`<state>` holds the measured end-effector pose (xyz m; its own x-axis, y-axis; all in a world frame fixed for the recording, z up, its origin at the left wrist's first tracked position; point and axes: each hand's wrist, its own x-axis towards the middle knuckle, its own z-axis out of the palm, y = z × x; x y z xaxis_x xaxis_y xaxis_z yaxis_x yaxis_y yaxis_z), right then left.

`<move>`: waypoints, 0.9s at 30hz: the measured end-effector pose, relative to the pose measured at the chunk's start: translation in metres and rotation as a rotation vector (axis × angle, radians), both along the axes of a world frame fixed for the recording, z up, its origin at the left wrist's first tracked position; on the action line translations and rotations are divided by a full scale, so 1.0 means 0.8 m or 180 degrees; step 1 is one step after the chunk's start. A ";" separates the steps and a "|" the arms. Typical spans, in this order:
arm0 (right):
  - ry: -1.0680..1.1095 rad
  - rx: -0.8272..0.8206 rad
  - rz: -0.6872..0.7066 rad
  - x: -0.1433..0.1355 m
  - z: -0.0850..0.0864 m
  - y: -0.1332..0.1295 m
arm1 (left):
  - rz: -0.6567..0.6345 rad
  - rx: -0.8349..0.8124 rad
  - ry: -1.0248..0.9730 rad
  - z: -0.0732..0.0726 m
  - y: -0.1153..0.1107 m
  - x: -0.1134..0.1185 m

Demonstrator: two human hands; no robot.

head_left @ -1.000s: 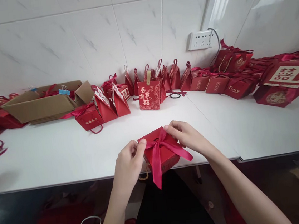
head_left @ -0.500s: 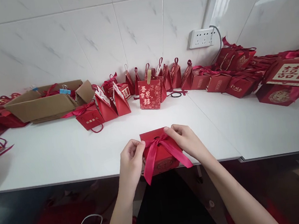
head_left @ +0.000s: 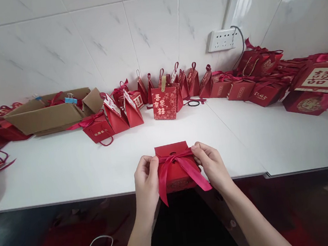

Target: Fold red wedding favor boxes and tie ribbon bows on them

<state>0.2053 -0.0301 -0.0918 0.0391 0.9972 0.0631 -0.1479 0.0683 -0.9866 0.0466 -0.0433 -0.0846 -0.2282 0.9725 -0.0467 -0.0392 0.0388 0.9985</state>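
Observation:
A red gift box (head_left: 171,149) sits at the table's front edge, right in front of me. A pink-red ribbon (head_left: 191,171) is tied across its top in a knot, and two long tails hang down over the front. At the box's left side, my left hand (head_left: 146,178) pinches the ribbon between thumb and fingers. My right hand (head_left: 211,164) grips the ribbon on the right side, thumb on top. The fingertips under both thumbs are partly hidden.
Along the wall stand several small red boxes with loop handles, one in front (head_left: 165,109) with gold lettering. A brown cardboard box (head_left: 48,119) with a blue binder clip lies left. More red boxes (head_left: 312,100) are piled right. Above them is a white socket strip (head_left: 222,40).
My right hand has moved from the box's top right corner down and outward onto the ribbon. The ribbon's right part is now stretched straighter sideways. My left hand has shifted slightly.

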 end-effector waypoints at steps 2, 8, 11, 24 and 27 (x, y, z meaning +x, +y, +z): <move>0.0078 -0.0016 -0.0181 -0.004 -0.005 -0.002 | 0.0032 0.0007 0.0048 0.001 -0.002 0.005; 0.0339 -0.0165 -0.0395 -0.007 -0.010 -0.004 | -0.0110 0.0085 0.0088 0.000 -0.002 0.002; 0.0326 -0.0007 -0.0192 0.008 -0.014 -0.002 | -0.0620 0.0327 -0.0153 -0.002 0.004 -0.012; -0.1089 0.0820 0.0815 0.018 -0.014 -0.025 | -0.0940 0.1083 0.0763 -0.001 0.023 -0.041; -0.1145 0.0892 0.0783 0.017 -0.014 -0.023 | -0.1264 0.1360 0.0919 0.002 0.028 -0.050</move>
